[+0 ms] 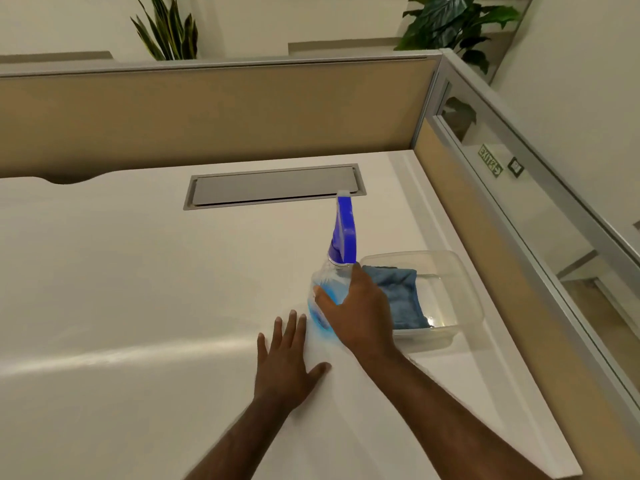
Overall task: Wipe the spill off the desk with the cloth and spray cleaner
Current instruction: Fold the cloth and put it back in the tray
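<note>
A clear spray bottle with blue liquid and a blue trigger head stands upright on the white desk. My right hand is wrapped around its lower body. My left hand lies flat on the desk just left of the bottle, fingers spread, holding nothing. A folded blue cloth lies inside a clear plastic tub right of the bottle. No spill stands out on the desk surface.
A grey cable-tray lid is set into the desk behind the bottle. Tan partition panels wall the desk at the back and right, with a glass strip on the right. Plants stand behind the partition.
</note>
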A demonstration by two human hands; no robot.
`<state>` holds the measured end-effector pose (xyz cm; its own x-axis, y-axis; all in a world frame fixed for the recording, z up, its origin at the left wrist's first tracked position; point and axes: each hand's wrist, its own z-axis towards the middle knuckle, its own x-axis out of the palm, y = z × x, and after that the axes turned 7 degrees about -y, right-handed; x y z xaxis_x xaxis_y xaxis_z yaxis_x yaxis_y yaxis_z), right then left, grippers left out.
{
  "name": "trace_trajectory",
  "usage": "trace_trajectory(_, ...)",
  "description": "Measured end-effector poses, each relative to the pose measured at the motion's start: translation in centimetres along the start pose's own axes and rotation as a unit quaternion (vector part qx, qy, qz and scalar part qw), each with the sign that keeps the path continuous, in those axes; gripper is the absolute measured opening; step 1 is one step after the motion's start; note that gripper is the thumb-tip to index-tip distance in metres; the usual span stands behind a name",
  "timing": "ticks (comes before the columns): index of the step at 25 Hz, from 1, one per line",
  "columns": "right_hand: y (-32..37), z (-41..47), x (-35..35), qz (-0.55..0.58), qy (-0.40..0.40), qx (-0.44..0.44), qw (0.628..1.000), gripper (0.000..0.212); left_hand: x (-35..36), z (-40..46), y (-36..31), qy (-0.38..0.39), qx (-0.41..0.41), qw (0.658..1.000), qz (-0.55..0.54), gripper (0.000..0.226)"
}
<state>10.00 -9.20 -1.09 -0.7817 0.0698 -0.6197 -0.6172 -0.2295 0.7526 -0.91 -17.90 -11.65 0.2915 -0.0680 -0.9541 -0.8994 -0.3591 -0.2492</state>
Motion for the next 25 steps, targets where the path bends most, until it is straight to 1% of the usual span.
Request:
trace_trajectory(3, -0.2, 1.7, -4.0, 0.026, -0.082, 0.02, 0.996, 0.072, 0.7, 0.2, 0.4, -0.003, 0.011, 1.0, -0.012, 0.096)
trace_trajectory(4, -0.5, 2.5, -5.4, 0.032, -0.106, 0.023, 0.994, 0.074, 0.8, 0.2, 0.5, -0.004, 0.012, 1.0, -0.014, 0.094)
trace_trajectory(7, -2.4, 4.7, -9.6, 0.029, -0.175, 0.017, 0.984, 0.068, 0.8, 0.3, 0.4, -0.007, 0.01, 1.0, -0.016, 0.092)
trace_trajectory(10, -5.1, 5.9, -12.0, -0.01, -0.209, 0.033, 0.977, 0.064, 0.9, 0.2, 0.3, -0.009, 0.011, 1.0, -0.023, 0.092)
trace_trajectory(15, -9.0, 6.0, -11.8, -0.045, -0.192, 0.07, 0.978, 0.061, 0.9, 0.2, 0.2, -0.007, 0.013, 1.0, -0.021, 0.091)
trace_trajectory(19, -11.2, 5.6, -11.1, -0.059, -0.159, 0.091, 0.981, 0.06, 0.9, 0.2, 0.3, -0.005, 0.015, 1.0, -0.017, 0.091)
trace_trajectory(25, -12.9, 5.8, -10.8, -0.061, -0.137, 0.1, 0.984, 0.058, 0.8, 0.1, 0.2, -0.002, 0.011, 1.0, -0.012, 0.091)
